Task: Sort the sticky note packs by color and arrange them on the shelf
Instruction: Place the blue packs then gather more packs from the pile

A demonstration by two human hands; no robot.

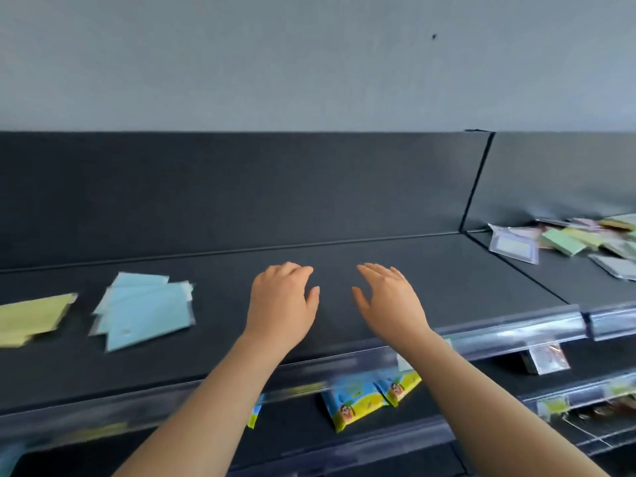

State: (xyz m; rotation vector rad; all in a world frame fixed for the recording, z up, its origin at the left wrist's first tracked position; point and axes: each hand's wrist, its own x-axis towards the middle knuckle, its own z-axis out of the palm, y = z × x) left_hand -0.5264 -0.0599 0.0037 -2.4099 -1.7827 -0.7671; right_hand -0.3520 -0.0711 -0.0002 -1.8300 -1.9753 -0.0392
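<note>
Between picks I reckon: left hand [282, 301] and right hand [389, 297] hover empty, fingers loose, right of the blue packs [144, 309]. Next grab: mixed pile [578, 241] farther right.

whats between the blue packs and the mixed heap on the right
Head view: only the left hand and right hand, both open, over bare dark shelf, plus a shelf seam.

Left hand [282, 299], right hand [390, 299]: empty, outstretched.
</note>
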